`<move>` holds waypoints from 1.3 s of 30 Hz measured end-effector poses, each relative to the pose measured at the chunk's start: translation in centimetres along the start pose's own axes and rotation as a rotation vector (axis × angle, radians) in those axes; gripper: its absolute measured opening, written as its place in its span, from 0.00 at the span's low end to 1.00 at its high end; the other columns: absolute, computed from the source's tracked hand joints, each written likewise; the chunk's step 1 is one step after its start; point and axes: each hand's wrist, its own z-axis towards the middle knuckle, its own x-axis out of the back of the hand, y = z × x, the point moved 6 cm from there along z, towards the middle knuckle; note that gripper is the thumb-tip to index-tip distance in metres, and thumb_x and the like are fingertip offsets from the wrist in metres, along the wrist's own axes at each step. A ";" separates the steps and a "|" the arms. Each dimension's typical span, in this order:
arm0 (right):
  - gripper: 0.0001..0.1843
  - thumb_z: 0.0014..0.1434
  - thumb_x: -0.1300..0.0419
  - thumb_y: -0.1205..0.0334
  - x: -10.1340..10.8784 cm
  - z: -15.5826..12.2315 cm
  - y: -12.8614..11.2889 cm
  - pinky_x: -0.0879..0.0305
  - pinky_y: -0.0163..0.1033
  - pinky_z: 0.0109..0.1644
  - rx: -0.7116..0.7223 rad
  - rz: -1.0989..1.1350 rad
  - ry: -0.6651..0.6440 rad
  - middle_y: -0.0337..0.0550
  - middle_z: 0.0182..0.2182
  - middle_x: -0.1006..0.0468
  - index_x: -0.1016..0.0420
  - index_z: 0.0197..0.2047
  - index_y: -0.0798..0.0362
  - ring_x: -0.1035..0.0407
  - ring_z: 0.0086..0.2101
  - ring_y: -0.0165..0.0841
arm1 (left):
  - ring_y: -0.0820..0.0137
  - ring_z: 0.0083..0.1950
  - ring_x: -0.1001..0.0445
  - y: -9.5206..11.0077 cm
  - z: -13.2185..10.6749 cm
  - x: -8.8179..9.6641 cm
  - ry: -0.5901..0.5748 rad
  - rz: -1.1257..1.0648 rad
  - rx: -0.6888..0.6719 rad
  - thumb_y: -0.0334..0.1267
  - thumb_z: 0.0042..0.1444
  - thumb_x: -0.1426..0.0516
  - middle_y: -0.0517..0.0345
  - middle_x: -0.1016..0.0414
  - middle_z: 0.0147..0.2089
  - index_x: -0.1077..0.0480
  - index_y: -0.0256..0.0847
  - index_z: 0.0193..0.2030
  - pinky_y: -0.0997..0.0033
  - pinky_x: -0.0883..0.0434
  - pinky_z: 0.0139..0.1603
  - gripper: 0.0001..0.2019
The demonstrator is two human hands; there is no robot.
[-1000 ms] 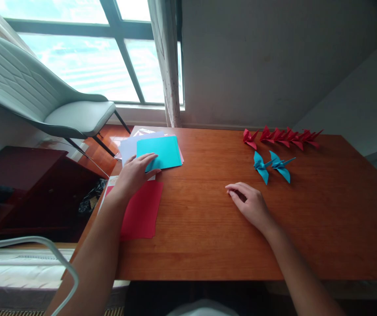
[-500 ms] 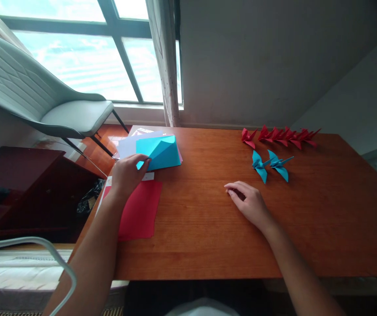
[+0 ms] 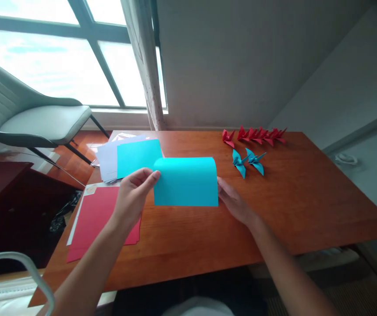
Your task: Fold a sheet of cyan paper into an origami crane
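Observation:
My left hand [image 3: 136,188] is closed on the left edge of a sheet of blue paper [image 3: 186,184], with the thumb on its near face. The sheet is held up above the table and bends backward along its top. At its right edge is my right hand [image 3: 232,199], fingers loosely stretched out. The sheet hides those fingertips, and no thumb shows on its front. Behind my left hand, another blue sheet [image 3: 136,156] lies on pale lilac paper [image 3: 106,160]. Beneath my left forearm are red sheets [image 3: 93,215].
Several red origami cranes [image 3: 256,135] stand in a row at the back of the wooden table [image 3: 188,241]. Two blue paper cranes [image 3: 247,162] are in front of them. A grey chair [image 3: 44,118] stands beyond the table's left side, near the window [image 3: 44,66].
My left hand has brought a blue sheet off the stack, rightward and toward me. My right hand has moved to that sheet's right edge. The view has shifted to the right.

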 end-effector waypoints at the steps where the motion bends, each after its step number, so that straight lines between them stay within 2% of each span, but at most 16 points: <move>1: 0.30 0.67 0.50 0.36 -0.5 -0.2 -0.7 0.27 0.47 0.55 0.049 0.014 0.017 0.47 0.54 0.21 0.30 0.63 0.43 0.25 0.51 0.41 | 0.76 0.26 0.41 -0.4 -0.6 -0.5 -0.017 0.056 0.002 0.49 0.55 0.35 0.65 0.38 0.25 0.32 0.40 0.26 0.76 0.42 0.26 0.17; 4: 0.32 0.65 0.48 0.34 -1.3 -0.7 -1.1 0.28 0.47 0.56 0.071 0.115 0.151 0.47 0.52 0.20 0.32 0.64 0.43 0.25 0.51 0.42 | 0.75 0.27 0.41 -1.6 -2.0 -1.6 -0.071 0.277 -0.036 0.49 0.59 0.38 0.64 0.39 0.25 0.35 0.40 0.25 0.75 0.42 0.27 0.18; 6: 0.32 0.67 0.52 0.35 -1.5 -1.0 -0.1 0.25 0.46 0.50 -0.022 0.248 0.214 0.46 0.47 0.18 0.34 0.65 0.44 0.23 0.46 0.41 | 0.74 0.29 0.38 -1.9 -2.6 -1.6 -0.042 0.420 -0.126 0.47 0.61 0.40 0.64 0.36 0.26 0.34 0.40 0.26 0.74 0.40 0.30 0.17; 9: 0.33 0.68 0.57 0.33 -1.4 -1.4 1.2 0.25 0.45 0.43 -0.124 0.288 0.221 0.46 0.39 0.18 0.28 0.57 0.48 0.22 0.39 0.40 | 0.73 0.30 0.33 -2.1 -3.2 -1.9 -0.064 0.615 -0.213 0.46 0.64 0.42 0.63 0.31 0.28 0.32 0.40 0.29 0.72 0.37 0.33 0.15; 12: 0.27 0.65 0.46 0.35 -0.4 -1.7 1.3 0.25 0.43 0.44 -0.102 0.129 0.282 0.45 0.38 0.18 0.25 0.49 0.50 0.23 0.38 0.40 | 0.69 0.33 0.27 -1.8 -3.6 -2.7 -0.140 0.780 -0.321 0.44 0.66 0.44 0.61 0.25 0.30 0.32 0.41 0.31 0.68 0.32 0.41 0.13; 14: 0.23 0.62 0.38 0.43 0.3 -1.9 1.3 0.26 0.43 0.46 -0.079 0.037 0.343 0.45 0.41 0.18 0.26 0.52 0.51 0.23 0.40 0.40 | 0.63 0.43 0.23 -1.3 -4.0 -3.1 -0.112 0.886 -0.448 0.42 0.66 0.44 0.56 0.20 0.39 0.29 0.41 0.39 0.60 0.31 0.53 0.08; 16: 0.23 0.62 0.37 0.49 0.6 -2.1 1.4 0.26 0.43 0.46 -0.073 -0.049 0.356 0.46 0.44 0.18 0.28 0.56 0.51 0.22 0.41 0.40 | 0.57 0.57 0.25 -1.0 -4.5 -3.6 -0.085 0.977 -0.578 0.39 0.66 0.44 0.47 0.22 0.55 0.30 0.40 0.54 0.53 0.34 0.62 0.12; 18: 0.23 0.63 0.38 0.52 0.7 -2.2 1.5 0.26 0.42 0.44 -0.076 -0.150 0.325 0.45 0.41 0.17 0.29 0.59 0.50 0.22 0.39 0.39 | 0.53 0.67 0.33 -1.1 -5.3 -4.7 -0.199 1.045 -0.689 0.37 0.65 0.44 0.42 0.31 0.67 0.34 0.40 0.62 0.49 0.37 0.66 0.19; 22: 0.25 0.64 0.40 0.56 0.8 -2.0 1.5 0.25 0.43 0.44 -0.049 -0.337 0.252 0.44 0.42 0.17 0.31 0.63 0.48 0.22 0.37 0.38 | 0.52 0.75 0.44 -2.7 -7.1 -6.9 -0.621 1.110 -0.745 0.39 0.67 0.46 0.46 0.40 0.74 0.34 0.43 0.65 0.43 0.43 0.72 0.20; 25: 0.28 0.66 0.42 0.60 1.2 -2.1 0.5 0.27 0.50 0.54 0.089 -0.513 0.309 0.49 0.53 0.21 0.37 0.68 0.47 0.25 0.50 0.43 | 0.51 0.74 0.43 -3.4 -7.4 -7.3 -0.714 1.115 -0.679 0.42 0.67 0.46 0.46 0.38 0.73 0.34 0.44 0.67 0.40 0.45 0.74 0.23; 27: 0.31 0.67 0.44 0.61 1.0 -2.6 -0.6 0.34 0.56 0.64 0.222 -0.642 0.334 0.53 0.63 0.29 0.43 0.71 0.47 0.33 0.61 0.45 | 0.51 0.74 0.42 -3.7 -7.3 -7.3 -0.719 1.111 -0.648 0.44 0.67 0.46 0.46 0.37 0.72 0.35 0.44 0.68 0.40 0.46 0.74 0.23; 29: 0.32 0.68 0.44 0.59 -0.1 -3.5 -1.3 0.41 0.59 0.69 0.307 -0.737 0.258 0.54 0.69 0.37 0.46 0.73 0.47 0.43 0.68 0.46 | 0.51 0.74 0.43 -3.8 -7.2 -7.2 -0.713 1.109 -0.627 0.45 0.67 0.47 0.47 0.38 0.73 0.35 0.43 0.67 0.41 0.47 0.75 0.24; 31: 0.34 0.68 0.43 0.55 -1.8 -4.9 -1.5 0.42 0.60 0.70 0.320 -0.794 0.107 0.53 0.71 0.41 0.47 0.74 0.47 0.47 0.70 0.46 | 0.52 0.75 0.43 -3.7 -7.1 -7.1 -0.713 1.100 -0.620 0.45 0.67 0.47 0.48 0.38 0.73 0.34 0.42 0.67 0.42 0.48 0.75 0.23; 35: 0.36 0.65 0.40 0.47 -5.1 -8.6 -1.2 0.49 0.66 0.72 0.295 -0.918 -0.197 0.55 0.73 0.46 0.40 0.71 0.51 0.54 0.72 0.52 | 0.54 0.71 0.37 -3.5 -7.0 -6.8 -0.714 1.044 -0.625 0.46 0.67 0.45 0.51 0.31 0.69 0.29 0.44 0.62 0.46 0.43 0.72 0.20; 37: 0.40 0.62 0.37 0.46 -5.8 -10.1 -1.4 0.49 0.66 0.72 0.280 -0.944 -0.263 0.55 0.75 0.51 0.41 0.72 0.52 0.58 0.73 0.54 | 0.56 0.67 0.32 -3.5 -6.9 -6.6 -0.705 1.012 -0.630 0.45 0.68 0.45 0.54 0.26 0.65 0.26 0.45 0.58 0.48 0.40 0.69 0.16; 39: 0.39 0.62 0.37 0.47 -6.0 -11.1 -1.7 0.50 0.65 0.73 0.275 -0.951 -0.298 0.54 0.75 0.51 0.40 0.72 0.52 0.58 0.73 0.53 | 0.59 0.64 0.29 -3.7 -6.8 -6.5 -0.698 0.988 -0.633 0.43 0.69 0.46 0.57 0.23 0.62 0.25 0.46 0.54 0.51 0.38 0.67 0.13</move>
